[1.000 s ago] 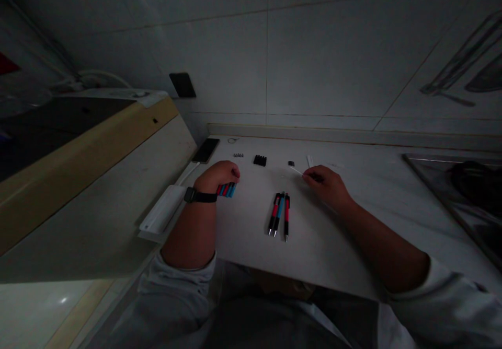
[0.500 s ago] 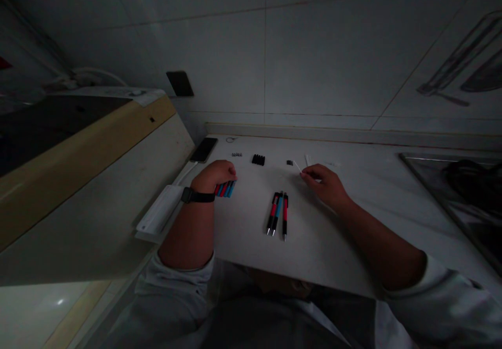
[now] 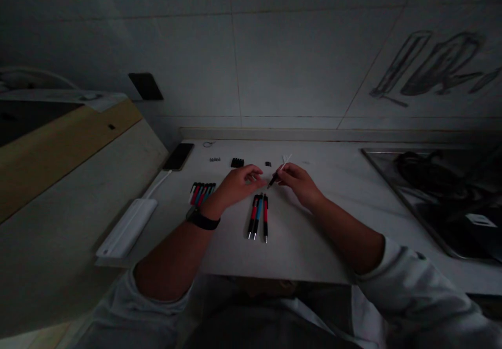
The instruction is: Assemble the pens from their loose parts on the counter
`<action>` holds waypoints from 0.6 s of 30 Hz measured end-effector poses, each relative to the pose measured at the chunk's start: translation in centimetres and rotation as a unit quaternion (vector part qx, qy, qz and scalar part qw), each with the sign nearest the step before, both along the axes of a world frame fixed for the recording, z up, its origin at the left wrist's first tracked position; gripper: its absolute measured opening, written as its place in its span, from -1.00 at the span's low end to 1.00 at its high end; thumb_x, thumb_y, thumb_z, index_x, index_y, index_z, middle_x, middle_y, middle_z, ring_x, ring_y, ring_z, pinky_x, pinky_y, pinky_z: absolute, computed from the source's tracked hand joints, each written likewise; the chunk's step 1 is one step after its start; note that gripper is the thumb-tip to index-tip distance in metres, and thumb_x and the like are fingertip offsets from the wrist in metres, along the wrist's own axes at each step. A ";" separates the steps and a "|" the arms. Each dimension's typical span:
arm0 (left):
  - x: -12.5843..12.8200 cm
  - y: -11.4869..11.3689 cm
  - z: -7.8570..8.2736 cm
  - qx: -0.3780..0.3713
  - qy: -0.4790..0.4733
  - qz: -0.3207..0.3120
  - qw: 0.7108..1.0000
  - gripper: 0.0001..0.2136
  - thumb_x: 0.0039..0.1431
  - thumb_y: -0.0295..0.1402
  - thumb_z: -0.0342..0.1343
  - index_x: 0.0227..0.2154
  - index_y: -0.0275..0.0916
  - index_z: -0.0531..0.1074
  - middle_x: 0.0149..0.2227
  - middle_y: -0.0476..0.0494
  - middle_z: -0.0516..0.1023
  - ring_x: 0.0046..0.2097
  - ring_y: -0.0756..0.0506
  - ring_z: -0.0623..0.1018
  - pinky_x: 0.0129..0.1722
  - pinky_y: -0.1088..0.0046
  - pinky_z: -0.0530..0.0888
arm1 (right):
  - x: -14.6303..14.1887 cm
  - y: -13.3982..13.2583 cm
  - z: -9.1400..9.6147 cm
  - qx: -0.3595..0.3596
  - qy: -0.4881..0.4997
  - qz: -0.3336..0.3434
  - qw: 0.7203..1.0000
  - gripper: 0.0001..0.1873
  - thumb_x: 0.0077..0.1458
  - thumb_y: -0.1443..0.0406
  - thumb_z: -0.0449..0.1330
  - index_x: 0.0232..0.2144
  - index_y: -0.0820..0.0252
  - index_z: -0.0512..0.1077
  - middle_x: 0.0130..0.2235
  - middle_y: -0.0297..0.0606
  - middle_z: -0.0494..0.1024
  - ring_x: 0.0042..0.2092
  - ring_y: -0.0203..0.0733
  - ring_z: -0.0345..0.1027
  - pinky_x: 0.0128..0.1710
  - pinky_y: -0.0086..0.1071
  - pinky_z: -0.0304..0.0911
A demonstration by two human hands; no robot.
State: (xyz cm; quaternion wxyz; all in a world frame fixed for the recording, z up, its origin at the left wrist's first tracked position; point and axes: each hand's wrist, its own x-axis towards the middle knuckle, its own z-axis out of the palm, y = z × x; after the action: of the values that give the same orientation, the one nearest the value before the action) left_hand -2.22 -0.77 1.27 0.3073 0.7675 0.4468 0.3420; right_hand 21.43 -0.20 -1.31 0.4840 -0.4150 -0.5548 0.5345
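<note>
My right hand pinches a thin white pen refill together with a dark pen part that points down to the left. Facing it, my left hand has its thumb and fingers apart, close to the tip of the dark part but not visibly gripping anything. Three pens, among them a blue pen and a red pen, lie on the counter below the hands. Beside my left wrist is a row of red and blue pen barrels, partly covered by the forearm.
Behind the hands lie small springs, black pen pieces, a tiny black part and white refills. A phone and a white power strip are at left. A metal hob stands at right.
My left hand has left the row of barrels and moved right, towards my right hand. A dark pen part now shows with the refill in my right hand. The view has shifted right.
</note>
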 end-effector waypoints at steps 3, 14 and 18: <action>2.4 -1.1 -1.2 -0.013 -0.030 -0.029 0.999 -0.74 0.16 -0.24 0.33 -0.12 -0.16 0.53 -0.14 -0.12 0.67 -0.14 -0.11 0.64 -0.07 0.34 0.54 | -0.5 -0.4 -0.1 -0.026 0.050 0.020 0.998 -0.58 -0.02 -0.05 0.43 -0.34 0.10 0.46 -0.30 -0.33 0.57 -0.21 -0.19 0.48 -0.15 -0.28 0.38; 1.7 0.1 -2.6 -0.035 0.006 0.006 0.999 -0.88 0.18 -0.34 0.25 -0.22 -0.17 0.52 -0.27 -0.08 0.64 -0.20 -0.11 0.62 -0.16 0.35 0.52 | 0.2 0.4 -0.3 -0.072 0.097 -0.055 0.991 -0.53 -0.12 -0.05 0.47 -0.32 0.08 0.43 -0.22 -0.32 0.57 -0.24 -0.24 0.46 -0.17 -0.29 0.39; 1.7 0.2 -2.6 -0.021 -0.009 0.021 1.000 -0.89 0.19 -0.33 0.24 -0.24 -0.18 0.50 -0.25 -0.08 0.63 -0.19 -0.10 0.61 -0.12 0.34 0.51 | 0.5 0.4 -0.1 -0.058 0.104 -0.091 0.989 -0.55 -0.09 -0.04 0.47 -0.33 0.07 0.43 -0.22 -0.32 0.59 -0.25 -0.25 0.45 -0.19 -0.31 0.39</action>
State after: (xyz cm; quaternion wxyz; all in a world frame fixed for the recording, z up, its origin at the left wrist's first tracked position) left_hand -0.55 -0.53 -1.28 0.3202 0.7483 0.4665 0.3461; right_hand 21.88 0.24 -1.37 0.5608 -0.4336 -0.4291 0.5597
